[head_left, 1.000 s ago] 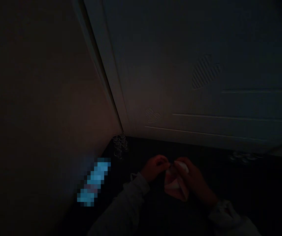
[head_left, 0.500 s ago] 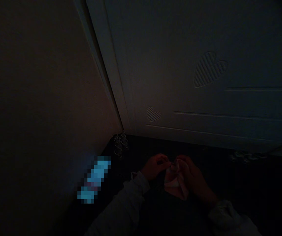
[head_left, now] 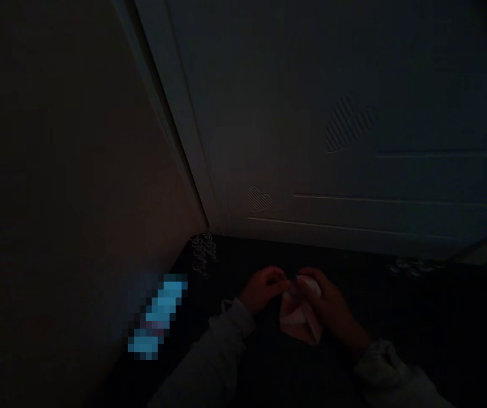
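A soft-looking pinkish piece with pale patches [head_left: 298, 322], folded and creased, hangs between my two hands. In the dim light I cannot tell whether it is cloth or paper. My right hand [head_left: 334, 309] grips its upper right side, the fingers curled over the top. At its upper left edge, the thumb and fingers of my left hand [head_left: 263, 289] are pinched together. Whatever is between those fingertips is too dark to make out beyond the edge of the piece. Both forearms are in light sleeves.
A glowing, pixelated oblong [head_left: 158, 317] lies at the left by the brown wall [head_left: 77, 170]. Clusters of shiny rings [head_left: 203, 249] sit in the back corner and at the right [head_left: 413, 267]. A pale panel with carved hearts [head_left: 260, 199] stands behind the dark surface [head_left: 264, 362].
The right hand's fingers have shifted over the top of the pinkish piece, and more of its pale upper part shows. The view has moved slightly.
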Available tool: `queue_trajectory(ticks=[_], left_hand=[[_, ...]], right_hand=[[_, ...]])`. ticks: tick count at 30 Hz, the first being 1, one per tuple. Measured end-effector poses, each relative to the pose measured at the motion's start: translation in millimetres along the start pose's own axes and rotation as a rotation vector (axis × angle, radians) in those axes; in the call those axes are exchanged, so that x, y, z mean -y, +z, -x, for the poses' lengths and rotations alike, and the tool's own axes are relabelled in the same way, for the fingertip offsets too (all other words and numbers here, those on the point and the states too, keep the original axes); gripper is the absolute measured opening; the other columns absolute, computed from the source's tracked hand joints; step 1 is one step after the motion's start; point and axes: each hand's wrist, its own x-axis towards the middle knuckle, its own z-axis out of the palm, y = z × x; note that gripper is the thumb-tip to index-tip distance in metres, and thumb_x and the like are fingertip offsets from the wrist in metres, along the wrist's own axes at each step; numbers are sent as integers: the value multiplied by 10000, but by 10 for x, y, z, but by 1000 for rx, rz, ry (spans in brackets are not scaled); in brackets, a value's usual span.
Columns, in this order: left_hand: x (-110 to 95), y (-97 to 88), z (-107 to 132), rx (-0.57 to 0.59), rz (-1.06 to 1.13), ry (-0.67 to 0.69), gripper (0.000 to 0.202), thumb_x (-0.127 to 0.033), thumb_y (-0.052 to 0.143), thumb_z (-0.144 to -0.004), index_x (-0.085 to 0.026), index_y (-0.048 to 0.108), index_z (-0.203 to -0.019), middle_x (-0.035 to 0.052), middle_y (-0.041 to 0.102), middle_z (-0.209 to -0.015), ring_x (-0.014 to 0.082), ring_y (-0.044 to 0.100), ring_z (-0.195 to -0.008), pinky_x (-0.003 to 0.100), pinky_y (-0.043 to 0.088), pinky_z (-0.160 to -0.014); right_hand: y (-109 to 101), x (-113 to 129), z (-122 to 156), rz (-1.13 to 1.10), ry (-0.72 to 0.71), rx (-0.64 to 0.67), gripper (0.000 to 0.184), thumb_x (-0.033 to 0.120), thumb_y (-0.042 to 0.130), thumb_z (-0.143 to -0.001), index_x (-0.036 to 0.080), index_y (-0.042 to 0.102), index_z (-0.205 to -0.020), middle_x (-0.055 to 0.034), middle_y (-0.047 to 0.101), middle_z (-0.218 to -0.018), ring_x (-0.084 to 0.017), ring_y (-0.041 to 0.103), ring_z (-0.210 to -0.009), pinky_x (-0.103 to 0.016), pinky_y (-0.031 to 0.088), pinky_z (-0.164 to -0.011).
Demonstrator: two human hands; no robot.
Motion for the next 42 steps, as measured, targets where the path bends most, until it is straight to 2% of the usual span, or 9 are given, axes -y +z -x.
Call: queue_trajectory(ticks=[6, 14, 20, 24, 33, 42], left_hand=[[25, -21, -6, 5, -81, 28, 252, -349, 685, -686, -158, 592, -822, -3, 579, -747, 148, 542, -738, 282, 400, -717], [-50, -6, 1, 3, -90, 15, 238, -336, 680, -676, -161, 592, -810, -4, 584, -730, 155, 540, -732, 292, 392, -723], [-47, -3, 0, -7, -74, 10, 230, -323, 682, -670, -161, 589, -804, -2, 580, -736, 151, 526, -729, 291, 382, -727], [-1, -21, -11, -7, -54, 1, 240, -335, 682, -677, -162, 591, -816, 0, 582, -746, 151, 530, -730, 286, 385, -718], [-13, -27, -12, -11, -70, 18, 225, -332, 665, -699, -163, 589, -826, 1, 594, -744, 151, 545, -729, 282, 398, -700], [-61, -14, -3, -28, -52, 4, 253, -341, 688, -666, -166, 590, -819, -9, 583, -725, 146, 539, -715, 287, 397, -706]], right_hand=[[-18, 28, 14, -17, -25, 51, 319, 455, 423, -838, 204, 530, -1004, -56, 628, -911, -221, 608, -805, -343, 471, -702], [-19, -5, -15, -131, -67, -4, 253, 389, 388, -858, 214, 536, -965, -49, 632, -903, -213, 596, -859, -321, 455, -735], [-19, -5, -34, -275, -6, -41, 233, 390, 411, -858, 217, 553, -920, -25, 622, -817, -188, 587, -744, -298, 458, -653], [-32, 9, -41, -359, 22, -63, 231, 409, 439, -849, 218, 558, -900, -23, 621, -811, -185, 584, -735, -296, 468, -650], [-30, 12, -17, -126, -18, 1, 282, 455, 507, -807, 219, 565, -950, -44, 655, -902, -220, 621, -831, -339, 481, -722], [-42, 58, -8, -66, -32, 19, 297, 456, 521, -790, 213, 556, -956, -50, 655, -913, -220, 625, -837, -337, 486, -726]])
